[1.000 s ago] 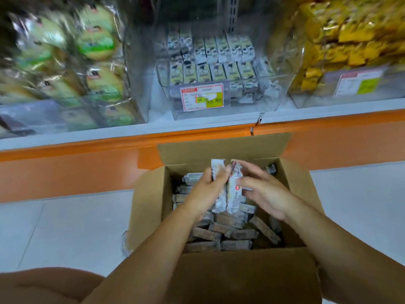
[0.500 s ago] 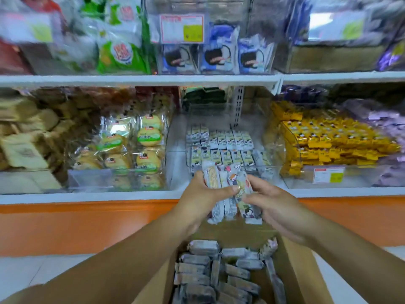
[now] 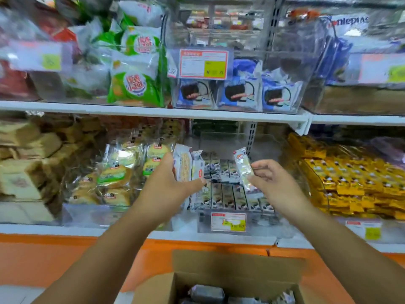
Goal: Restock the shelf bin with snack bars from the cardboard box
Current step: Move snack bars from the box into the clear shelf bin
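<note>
My left hand [image 3: 173, 183] grips a bundle of wrapped snack bars [image 3: 186, 165], held upright in front of the clear shelf bin [image 3: 228, 222]. My right hand [image 3: 269, 178] pinches a single snack bar [image 3: 244, 170] just right of the bundle, above the bin. Rows of the same bars [image 3: 228, 194] lie inside the bin. The open cardboard box [image 3: 230, 279] sits below at the bottom edge, with more wrapped bars [image 3: 207, 291] inside.
A bin of round green-labelled cakes [image 3: 114, 176] stands left of the snack bin, and yellow packets [image 3: 350, 176] fill the bin on the right. An upper shelf [image 3: 153, 110] carries blue and green packs. An orange base panel [image 3: 65, 255] runs under the shelf.
Both hands rose from the box to the shelf bin. The bars held together between my hands have split: my right hand has drawn one bar away to the right.
</note>
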Demonstrator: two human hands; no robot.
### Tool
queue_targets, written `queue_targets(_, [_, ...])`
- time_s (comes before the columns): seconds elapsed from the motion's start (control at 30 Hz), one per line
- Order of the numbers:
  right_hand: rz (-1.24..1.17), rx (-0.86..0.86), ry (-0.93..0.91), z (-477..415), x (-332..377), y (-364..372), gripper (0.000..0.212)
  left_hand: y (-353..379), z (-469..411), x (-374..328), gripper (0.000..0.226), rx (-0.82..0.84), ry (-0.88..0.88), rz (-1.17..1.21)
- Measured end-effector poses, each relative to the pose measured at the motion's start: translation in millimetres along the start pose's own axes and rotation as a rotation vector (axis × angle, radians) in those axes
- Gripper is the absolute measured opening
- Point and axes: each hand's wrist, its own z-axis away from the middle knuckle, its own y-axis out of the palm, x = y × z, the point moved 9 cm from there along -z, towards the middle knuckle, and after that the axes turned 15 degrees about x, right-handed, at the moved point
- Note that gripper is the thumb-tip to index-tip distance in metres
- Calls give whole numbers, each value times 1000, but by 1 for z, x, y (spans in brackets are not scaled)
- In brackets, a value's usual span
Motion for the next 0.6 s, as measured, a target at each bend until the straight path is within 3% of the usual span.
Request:
queue_targets(0.13, [92,-81,74,-55,-17,-6,20,-20,-11,-2,41,-62,6,-77])
queue_targets(0.27, [70,-99,111,-96,-33,0,34,-17,-29,2,40,-78,7,-108])
queue_targets(0.37, [129,-77,125,-124,-43,9,29,-14,-42,1,41,-75,31,-110])
queue_targets(0.47, [242,-29,143,-138,-48,15,29,-16,-49,5,41,-87,32,-86])
queue_targets(0.6, [237,176,134,-136,-56,23,53,-21,-50,8,40,-101,32,-97])
